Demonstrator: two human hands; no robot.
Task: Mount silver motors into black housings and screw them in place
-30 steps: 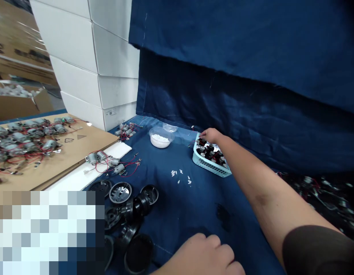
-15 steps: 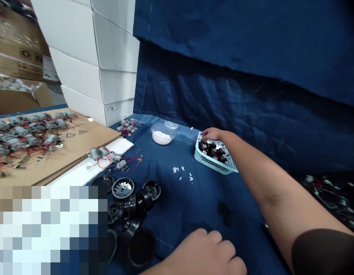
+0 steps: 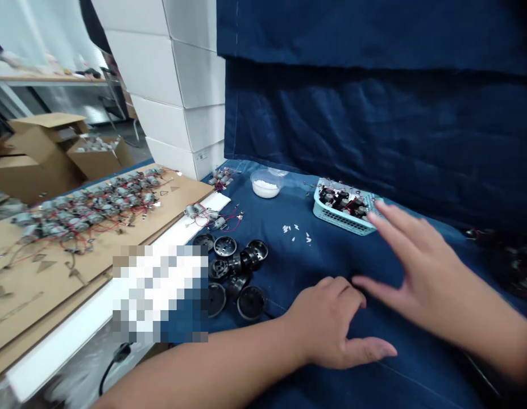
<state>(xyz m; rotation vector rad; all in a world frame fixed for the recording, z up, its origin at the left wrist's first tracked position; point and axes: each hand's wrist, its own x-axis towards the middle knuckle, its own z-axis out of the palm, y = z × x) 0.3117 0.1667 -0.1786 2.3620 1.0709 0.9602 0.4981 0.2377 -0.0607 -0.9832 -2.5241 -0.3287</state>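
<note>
Two hands: left hand (image 3: 327,321) empty, loosely curled on the blue cloth (image 3: 284,261); right hand (image 3: 420,272) empty, fingers spread wide.
Nearest the right hand: teal basket (image 3: 340,220) of wired motors (image 3: 342,199), just beyond its fingertips.
Nearest the left hand: black wheels (image 3: 250,303), just beyond its thumb side.

Mount: worn on the person's head
Facing: forward and down at the left hand (image 3: 327,321) and right hand (image 3: 420,272)
Nearness: close, both hands large in frame
</note>
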